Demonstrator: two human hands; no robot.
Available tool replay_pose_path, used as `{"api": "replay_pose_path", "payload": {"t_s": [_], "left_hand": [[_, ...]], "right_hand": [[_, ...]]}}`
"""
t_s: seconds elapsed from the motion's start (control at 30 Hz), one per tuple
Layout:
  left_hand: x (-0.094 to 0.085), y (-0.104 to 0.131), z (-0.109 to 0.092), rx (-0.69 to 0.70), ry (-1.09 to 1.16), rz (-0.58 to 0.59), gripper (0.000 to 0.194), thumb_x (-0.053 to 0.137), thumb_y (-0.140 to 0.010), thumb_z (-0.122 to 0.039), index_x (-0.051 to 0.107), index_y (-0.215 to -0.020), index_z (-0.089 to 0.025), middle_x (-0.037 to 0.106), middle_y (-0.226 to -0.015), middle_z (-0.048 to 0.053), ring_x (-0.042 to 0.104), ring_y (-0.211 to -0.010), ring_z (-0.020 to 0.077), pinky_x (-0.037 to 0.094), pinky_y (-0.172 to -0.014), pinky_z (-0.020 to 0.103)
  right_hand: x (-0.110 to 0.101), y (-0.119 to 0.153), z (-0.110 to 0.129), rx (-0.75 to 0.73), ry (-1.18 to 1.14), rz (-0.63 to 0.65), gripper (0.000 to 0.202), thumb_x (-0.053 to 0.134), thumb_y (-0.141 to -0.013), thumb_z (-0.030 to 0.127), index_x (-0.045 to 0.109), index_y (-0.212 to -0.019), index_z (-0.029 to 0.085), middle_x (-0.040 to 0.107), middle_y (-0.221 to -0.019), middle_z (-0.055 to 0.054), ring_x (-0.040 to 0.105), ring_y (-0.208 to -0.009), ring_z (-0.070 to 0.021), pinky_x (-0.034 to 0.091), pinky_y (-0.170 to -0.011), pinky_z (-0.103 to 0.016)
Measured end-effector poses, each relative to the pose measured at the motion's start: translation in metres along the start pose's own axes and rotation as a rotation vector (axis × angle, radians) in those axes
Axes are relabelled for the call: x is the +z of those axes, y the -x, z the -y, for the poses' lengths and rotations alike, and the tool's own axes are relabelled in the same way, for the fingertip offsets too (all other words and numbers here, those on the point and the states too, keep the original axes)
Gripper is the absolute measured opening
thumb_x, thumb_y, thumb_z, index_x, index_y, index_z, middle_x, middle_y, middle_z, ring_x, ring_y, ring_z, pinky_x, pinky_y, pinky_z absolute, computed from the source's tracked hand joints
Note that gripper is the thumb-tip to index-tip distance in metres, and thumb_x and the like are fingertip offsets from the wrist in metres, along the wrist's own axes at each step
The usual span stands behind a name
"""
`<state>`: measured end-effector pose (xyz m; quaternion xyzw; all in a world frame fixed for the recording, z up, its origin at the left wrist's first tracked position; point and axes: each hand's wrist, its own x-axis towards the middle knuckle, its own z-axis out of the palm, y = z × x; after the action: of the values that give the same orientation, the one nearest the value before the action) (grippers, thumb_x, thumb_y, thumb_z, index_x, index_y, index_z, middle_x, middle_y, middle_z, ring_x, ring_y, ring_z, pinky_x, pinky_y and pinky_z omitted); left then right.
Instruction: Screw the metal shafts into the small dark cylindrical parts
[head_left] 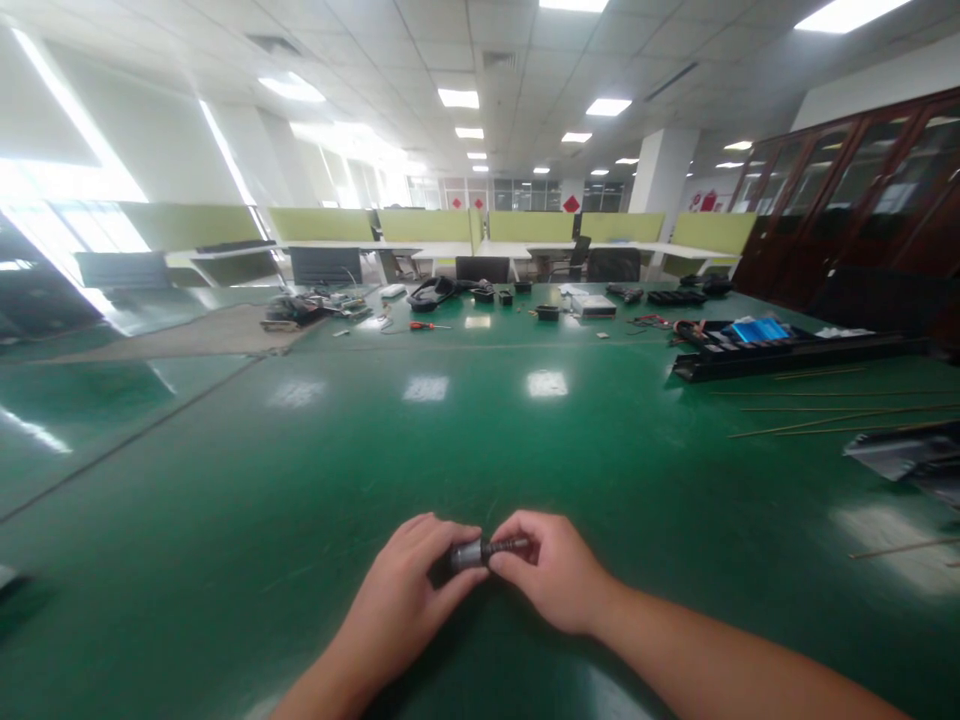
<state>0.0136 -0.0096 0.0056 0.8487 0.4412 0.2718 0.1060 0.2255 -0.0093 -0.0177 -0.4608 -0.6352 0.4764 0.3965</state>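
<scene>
Low in the head view, my left hand (409, 585) is wrapped round a small grey metal cylinder (467, 555), thumb below and fingers above. From the cylinder's right end extends a dark, ridged shaft (504, 546), lying roughly level. The thumb and fingers of my right hand (555, 570) pinch this shaft close to the cylinder. Both hands are near each other, just over the green table (450, 450). Whether the shaft and cylinder are one piece cannot be told.
An orange screwdriver (427, 326), small black parts and a white box (592, 305) lie at the table's far side. To the right are a long black rail (787, 358) and thin rods (840, 410). A cluttered heap (300, 308) sits at the far left.
</scene>
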Motion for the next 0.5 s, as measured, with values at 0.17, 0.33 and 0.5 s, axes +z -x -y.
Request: {"api": "replay_pose_path", "payload": {"t_s": [0.17,0.33,0.5], "left_hand": [[-0.0006,-0.0002,0.0019,-0.011,-0.009,0.006,0.025,0.064,-0.09,-0.047,0.066,-0.107,-0.03,0.072,-0.103,0.001,0.065,-0.103,0.0279,0.048,-0.098,0.05],[-0.0013,-0.0002,0.0033,-0.02,-0.004,0.018,0.025,0.064,-0.089,-0.047,0.067,-0.107,-0.029,0.073,-0.103,0.002,0.065,-0.103,0.0278,0.047,-0.1,0.051],[-0.0022,0.0005,0.0035,-0.028,-0.005,0.022,0.027,0.063,-0.09,-0.048,0.067,-0.108,-0.029,0.073,-0.104,0.003,0.065,-0.102,0.0277,0.048,-0.1,0.051]], "right_hand": [[0.0,-0.0009,-0.0013,-0.008,0.006,-0.001,0.009,0.069,-0.082,0.023,0.071,-0.088,0.018,0.07,-0.077,-0.002,0.062,-0.069,-0.016,0.047,-0.064,-0.025],[-0.0001,-0.0005,-0.0005,-0.003,0.029,-0.005,0.008,0.069,-0.081,0.023,0.07,-0.087,0.018,0.067,-0.073,0.0,0.058,-0.065,-0.0144,0.044,-0.061,-0.024],[0.0003,-0.0003,0.0007,0.003,0.018,-0.012,0.008,0.068,-0.082,0.023,0.069,-0.086,0.017,0.064,-0.072,0.0,0.056,-0.064,-0.0137,0.042,-0.06,-0.023]]}}
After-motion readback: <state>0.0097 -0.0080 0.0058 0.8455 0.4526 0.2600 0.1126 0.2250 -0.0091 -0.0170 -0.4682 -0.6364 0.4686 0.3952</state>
